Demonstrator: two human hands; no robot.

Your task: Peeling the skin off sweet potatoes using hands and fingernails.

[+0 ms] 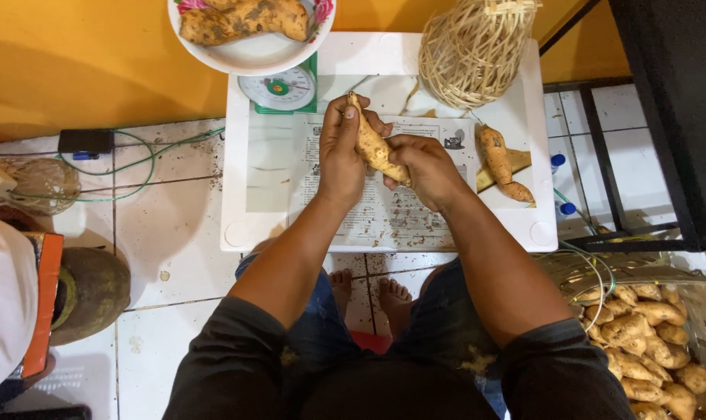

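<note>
My left hand (341, 152) and my right hand (424, 167) both grip one long pale-orange sweet potato (374, 145), held tilted above a sheet of newspaper (380, 218) on a low white table (516, 233). The left hand holds its upper end, the right hand its lower end. Bits of peel lie on the paper under the hands. Whether the right hand also holds a tool is hidden. Another sweet potato (499, 162) lies on the table to the right.
A kitchen scale (283, 89) at the table's far edge carries a white bowl (252, 54) of sweet potatoes. A woven basket (473, 50) stands beside it. A mesh basket of sweet potatoes (648, 342) sits at my right. Cables (147, 159) cross the tiled floor.
</note>
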